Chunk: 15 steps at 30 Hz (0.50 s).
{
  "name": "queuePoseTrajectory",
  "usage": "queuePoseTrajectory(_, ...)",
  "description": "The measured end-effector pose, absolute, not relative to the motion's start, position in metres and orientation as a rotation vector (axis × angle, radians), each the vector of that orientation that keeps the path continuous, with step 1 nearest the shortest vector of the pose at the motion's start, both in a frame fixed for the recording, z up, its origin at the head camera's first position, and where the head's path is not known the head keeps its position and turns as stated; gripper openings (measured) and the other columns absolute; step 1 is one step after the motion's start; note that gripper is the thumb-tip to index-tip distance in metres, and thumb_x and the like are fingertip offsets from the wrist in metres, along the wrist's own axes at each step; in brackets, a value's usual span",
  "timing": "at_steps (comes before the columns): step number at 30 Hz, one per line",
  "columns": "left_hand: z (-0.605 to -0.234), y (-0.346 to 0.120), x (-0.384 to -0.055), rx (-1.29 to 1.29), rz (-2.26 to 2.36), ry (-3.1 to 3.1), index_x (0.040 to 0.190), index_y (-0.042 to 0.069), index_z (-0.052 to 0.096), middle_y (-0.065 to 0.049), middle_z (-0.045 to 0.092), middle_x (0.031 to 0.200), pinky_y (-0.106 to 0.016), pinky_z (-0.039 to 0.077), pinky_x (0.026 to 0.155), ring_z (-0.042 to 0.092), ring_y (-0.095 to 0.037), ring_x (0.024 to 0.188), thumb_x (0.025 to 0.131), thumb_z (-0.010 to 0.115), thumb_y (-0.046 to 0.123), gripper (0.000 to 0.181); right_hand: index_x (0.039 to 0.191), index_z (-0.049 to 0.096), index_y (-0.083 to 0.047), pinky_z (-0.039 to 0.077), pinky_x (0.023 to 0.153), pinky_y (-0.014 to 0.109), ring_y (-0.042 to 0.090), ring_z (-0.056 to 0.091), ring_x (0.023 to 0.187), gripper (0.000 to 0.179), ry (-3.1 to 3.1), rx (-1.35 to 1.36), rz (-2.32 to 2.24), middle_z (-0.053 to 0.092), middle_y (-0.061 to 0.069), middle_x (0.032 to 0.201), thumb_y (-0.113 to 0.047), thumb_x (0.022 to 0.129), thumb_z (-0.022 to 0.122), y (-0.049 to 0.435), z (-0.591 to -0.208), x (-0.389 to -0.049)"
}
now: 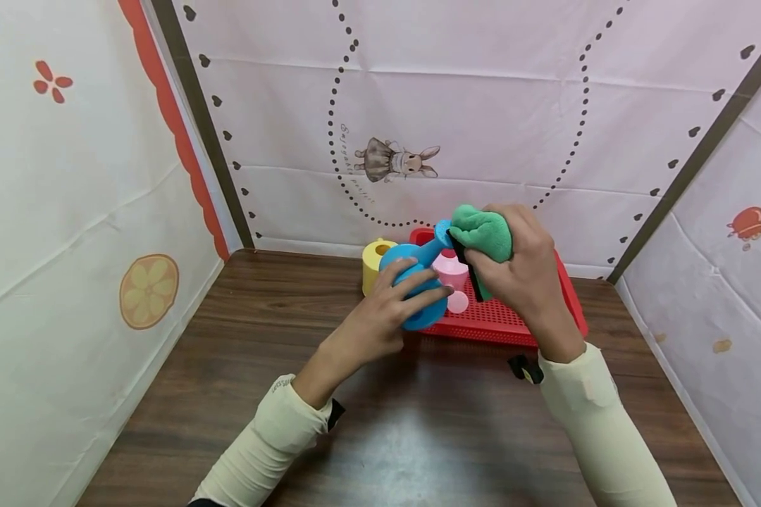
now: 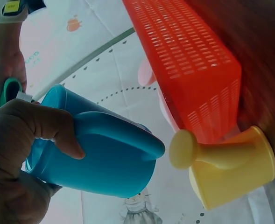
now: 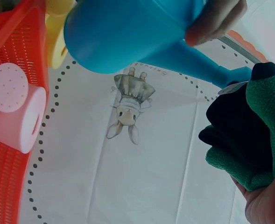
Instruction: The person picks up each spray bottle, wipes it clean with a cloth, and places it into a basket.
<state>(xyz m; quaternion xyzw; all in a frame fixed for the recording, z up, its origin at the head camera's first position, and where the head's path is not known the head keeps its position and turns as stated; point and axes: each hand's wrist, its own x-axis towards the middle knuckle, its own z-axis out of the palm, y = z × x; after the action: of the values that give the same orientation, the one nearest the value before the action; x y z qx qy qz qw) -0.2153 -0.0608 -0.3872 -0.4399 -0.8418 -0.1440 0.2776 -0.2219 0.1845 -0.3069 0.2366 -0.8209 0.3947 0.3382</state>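
Your left hand (image 1: 380, 317) grips the blue watering can (image 3: 123, 37) up by the basket's (image 1: 482, 332) left end, your right hand (image 1: 523, 267) bunching a green cloth (image 1: 485, 232) against its spout head (image 1: 442, 232). Guessing the left steadies it against that push. Right wrist view shows holes in the pink can's (image 3: 30, 119) spout head; head view just gives you a plain disc.

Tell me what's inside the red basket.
A pink watering can sits in the red basket. In the head view, the blue watering can, green cloth and right hand cover parts of the interior, so anything behind them cannot be seen.
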Motion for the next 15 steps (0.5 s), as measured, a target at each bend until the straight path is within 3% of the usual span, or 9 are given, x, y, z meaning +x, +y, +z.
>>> queuePoseTrajectory(7, -0.38, -0.059, -0.217, -1.164, -0.428, -2.325, 0.148, 0.019, 0.071, -0.012, 0.061, 0.159, -0.064, 0.054, 0.121, 0.043, -0.042, 0.156, 0.066, 0.107, 0.011, 0.09, 0.132, 0.073, 0.002, 0.064, 0.096, 0.062, 0.041, 0.069, 0.118, 0.057, -2.117, 0.719, 0.878, 0.072, 0.024, 0.13, -0.02, 0.083, 0.092, 0.181, -0.315, -0.211)
queuePoseTrajectory(15, -0.385, -0.05, -0.221, -1.191, -0.241, -2.347, 0.151, 0.021, 0.072, -0.007, 0.064, 0.161, -0.06, 0.048, 0.127, 0.044, -0.038, 0.154, 0.069, 0.108, 0.018, 0.09, 0.132, 0.072, 0.002, 0.067, 0.096, 0.059, 0.039, 0.07, 0.118, 0.061, -2.137, 0.81, 0.797, 0.073, 0.022, 0.13, -0.016, 0.079, 0.096, 0.169, -0.307, -0.205)
